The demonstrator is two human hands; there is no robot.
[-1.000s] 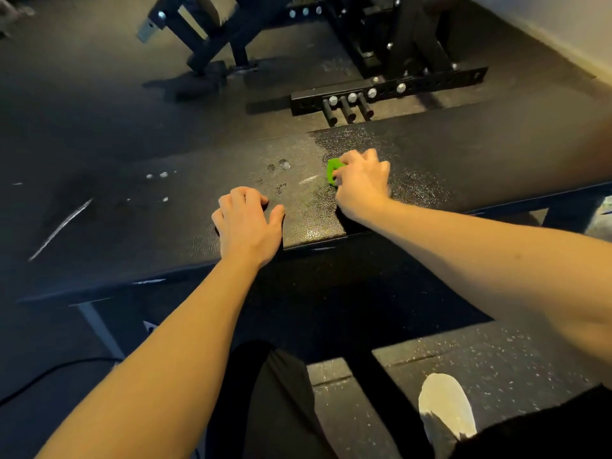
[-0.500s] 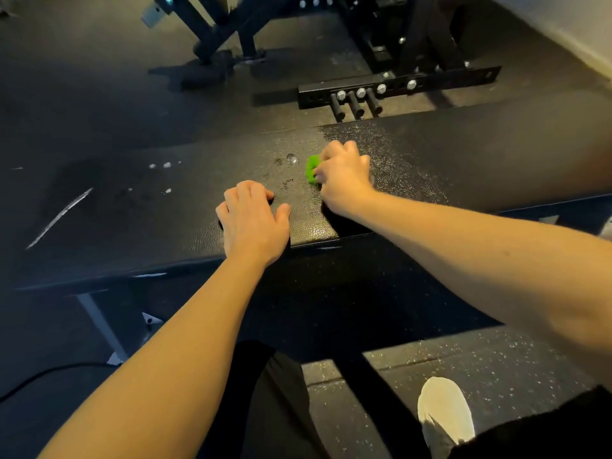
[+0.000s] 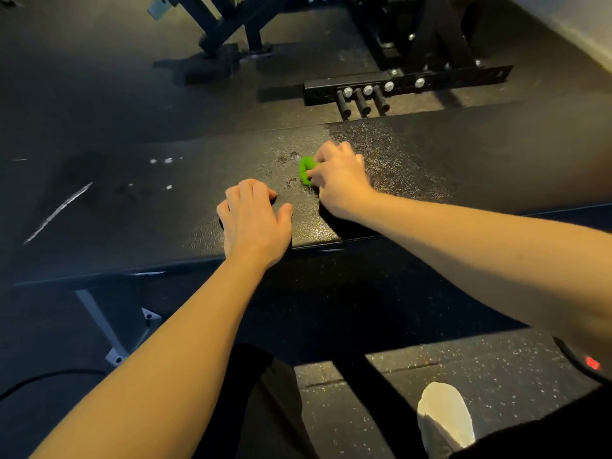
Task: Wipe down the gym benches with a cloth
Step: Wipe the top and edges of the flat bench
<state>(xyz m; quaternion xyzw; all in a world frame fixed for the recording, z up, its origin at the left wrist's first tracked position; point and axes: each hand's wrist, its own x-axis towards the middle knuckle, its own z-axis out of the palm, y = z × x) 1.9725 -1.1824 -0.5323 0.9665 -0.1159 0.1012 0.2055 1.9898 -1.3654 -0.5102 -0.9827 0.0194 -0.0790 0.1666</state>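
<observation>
Two bare hands lay on the black padded desk [image 3: 480, 167] in the middle of the frame. The left hand [image 3: 255, 220] rested palm down near the front edge, its fingers relaxed and a little bent, and it held nothing. The right hand [image 3: 341, 180], just to the right and slightly higher in the frame, gripped a small green cloth [image 3: 305, 170] with curled fingers and pressed it against the desk surface. Only the left part of the cloth showed; the rest was hidden under the fingers. The hands were near each other but apart.

Right of the cloth was a shiny wet patch [image 3: 397, 150], and a few droplets [image 3: 291, 157] sat just left of the cloth. Further left on the desk were some white specks [image 3: 160, 160] and a pale streak [image 3: 58, 212].

Behind the desk, in the upper right, a black rack base [image 3: 447, 79] with three short pegs stood on the dark floor [image 3: 99, 77]. At the lower right a white shoe [image 3: 443, 419] was visible.
</observation>
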